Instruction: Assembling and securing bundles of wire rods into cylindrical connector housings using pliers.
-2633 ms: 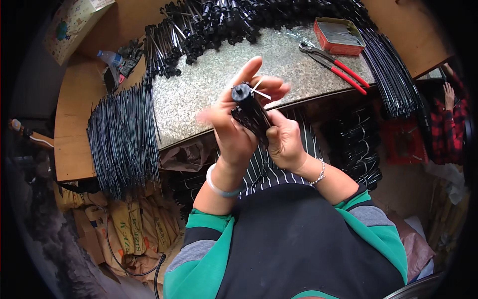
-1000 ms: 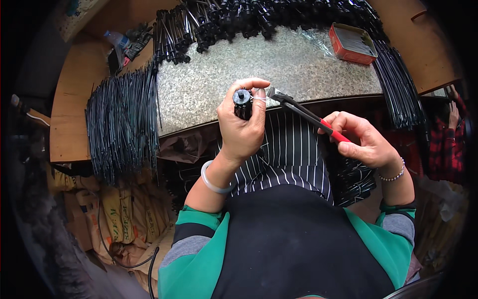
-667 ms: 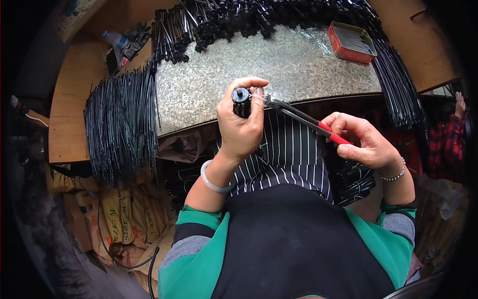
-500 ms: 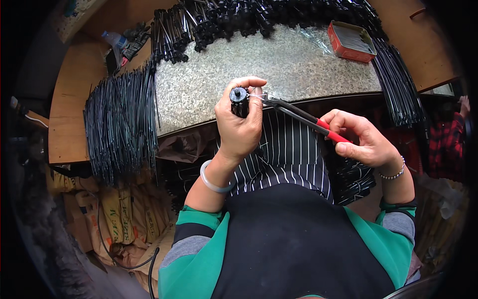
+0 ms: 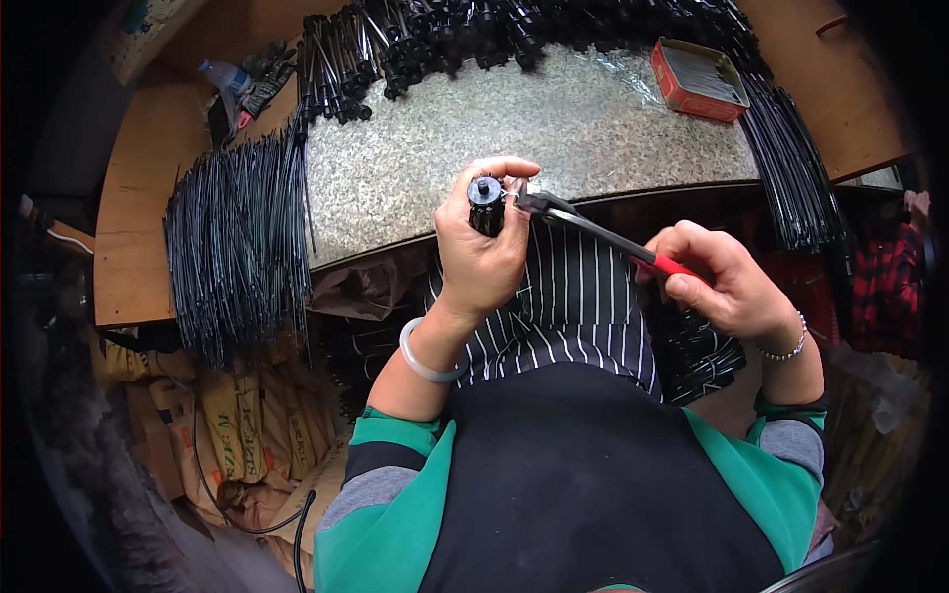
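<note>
My left hand [image 5: 484, 242] is wrapped round a black cylindrical part [image 5: 484, 192] with a small knob on its top, apparently the end of a bundle of black rods. A thin bright wire [image 5: 508, 193] sticks out from its side, by my thumb. The jaws of red-handled pliers [image 5: 593, 228] meet this wire close to the part. My right hand [image 5: 717, 277] is closed round the pliers' red grips at the other end. What lies below the part inside my left palm is hidden.
Thin black rods [image 5: 237, 247] hang over the table's left edge, more [image 5: 791, 168] at the right. Rods with black heads [image 5: 425, 44] heap at the back. A red tin [image 5: 699, 99] holds thin pale pieces. A bottle [image 5: 225, 76] and gloves [image 5: 265, 84] lie far left.
The pliers' head has turned over and come nearer the black part, their grips now lined up one behind the other. My left hand has shifted slightly to the right.
</note>
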Motion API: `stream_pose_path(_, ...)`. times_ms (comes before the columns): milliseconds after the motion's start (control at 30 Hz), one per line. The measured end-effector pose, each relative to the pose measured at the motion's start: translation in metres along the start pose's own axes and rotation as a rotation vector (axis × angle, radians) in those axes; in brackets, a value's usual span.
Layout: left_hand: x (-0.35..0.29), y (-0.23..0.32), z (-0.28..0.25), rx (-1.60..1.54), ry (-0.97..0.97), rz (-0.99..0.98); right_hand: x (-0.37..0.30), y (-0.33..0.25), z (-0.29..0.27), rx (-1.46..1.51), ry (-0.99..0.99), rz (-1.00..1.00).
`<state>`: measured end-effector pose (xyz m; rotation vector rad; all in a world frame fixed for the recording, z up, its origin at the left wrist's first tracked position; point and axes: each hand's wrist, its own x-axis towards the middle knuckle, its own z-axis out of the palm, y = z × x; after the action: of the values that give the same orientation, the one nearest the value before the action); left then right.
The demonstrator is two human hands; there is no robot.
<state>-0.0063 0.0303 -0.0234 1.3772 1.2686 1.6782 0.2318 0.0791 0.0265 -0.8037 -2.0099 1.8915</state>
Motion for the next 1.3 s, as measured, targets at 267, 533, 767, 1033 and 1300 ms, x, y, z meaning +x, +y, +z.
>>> stream_pose_path(267, 0.001, 0.013, 0.004, -0.092, -0.063, -0.019, 0.005, -0.007, 0.007, 0.239, -0.428, 0.325)
stream_pose_path(533, -0.002, 0.011, 0.004, -0.116, -0.132, 0.021, -0.008, 0.001, 0.009, 0.302, -0.377, 0.215)
stream_pose_path(767, -0.004, 0.015, 0.01, -0.124, -0.129, -0.047, -0.007, 0.009, 0.01, -0.954, 0.263, -0.527)
stream_pose_path(1033, -0.004, 0.022, 0.012, -0.11, -0.137, -0.065, -0.016, 0.004, 0.023, -0.841, 0.334, -0.369)
stream_pose_path(1300, -0.006, 0.018, 0.012, -0.124, -0.135, -0.025, -0.015, -0.011, 0.017, -0.287, -0.123, 0.098)
